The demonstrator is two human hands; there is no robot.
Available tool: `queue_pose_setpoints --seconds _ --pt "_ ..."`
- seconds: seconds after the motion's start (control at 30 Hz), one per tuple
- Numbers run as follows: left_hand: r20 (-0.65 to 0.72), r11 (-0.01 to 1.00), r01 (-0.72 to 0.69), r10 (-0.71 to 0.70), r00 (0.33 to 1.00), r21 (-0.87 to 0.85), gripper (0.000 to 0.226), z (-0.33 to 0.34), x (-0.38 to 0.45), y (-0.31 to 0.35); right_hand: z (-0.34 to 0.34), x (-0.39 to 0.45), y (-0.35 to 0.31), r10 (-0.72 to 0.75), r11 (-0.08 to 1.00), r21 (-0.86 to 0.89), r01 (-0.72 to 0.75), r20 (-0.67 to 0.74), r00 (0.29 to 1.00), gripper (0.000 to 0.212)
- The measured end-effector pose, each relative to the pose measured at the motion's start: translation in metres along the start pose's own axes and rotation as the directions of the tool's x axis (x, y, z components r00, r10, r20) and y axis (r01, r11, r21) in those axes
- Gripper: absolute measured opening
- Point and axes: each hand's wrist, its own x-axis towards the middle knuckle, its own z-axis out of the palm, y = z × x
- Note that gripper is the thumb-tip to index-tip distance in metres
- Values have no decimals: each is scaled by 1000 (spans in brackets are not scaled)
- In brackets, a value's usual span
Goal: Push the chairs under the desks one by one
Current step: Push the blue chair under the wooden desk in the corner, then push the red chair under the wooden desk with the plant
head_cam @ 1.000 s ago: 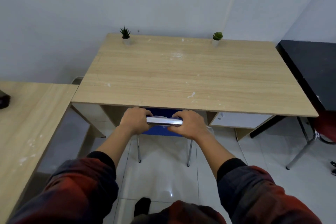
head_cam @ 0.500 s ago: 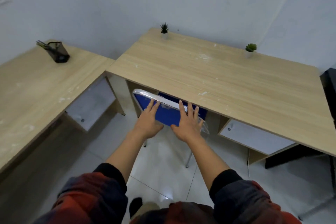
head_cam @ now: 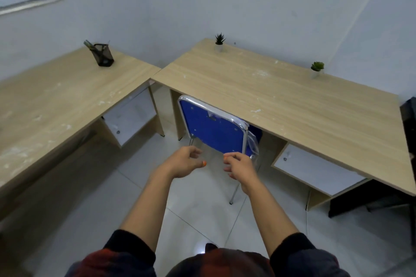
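Note:
A blue chair (head_cam: 213, 129) with a chrome frame and loose plastic wrap stands tucked under the light wood desk (head_cam: 281, 105); only its backrest and rear legs show. My left hand (head_cam: 183, 162) hovers in front of the backrest, a little below it, fingers loosely curled and holding nothing. My right hand (head_cam: 239, 167) hangs beside it, also loosely curled and apart from the chair. Neither hand touches the chair.
A second wood desk (head_cam: 56, 96) runs along the left wall with a black pen holder (head_cam: 102, 56) on it. Two small potted plants (head_cam: 219, 41) (head_cam: 317, 69) stand at the back of the right desk. A black table (head_cam: 408, 123) sits far right. White tiled floor lies underfoot.
Both hands let go of the chair's top rail, pressed flat on the backrest, then drew back off it. The view swung left and pulled away from the desk.

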Motion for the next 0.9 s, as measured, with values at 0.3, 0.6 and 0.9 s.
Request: queue_pose_setpoints --seconds 0.3,0.6,0.9 --pt "-177 979 26 -63 982 -204 43 39 -116 -35 5 -90 5 -55 994 -88 61 67 996 17" --pt "-573 933 -47 -179 800 -358 36 34 -265 -60 66 -209 -9 -155 958 -131 256 515 843 13" --pt "-831 930 -85 -276 484 -358 32 64 -385 -42 74 -300 -27 -249 889 -60 454 769 589 12"
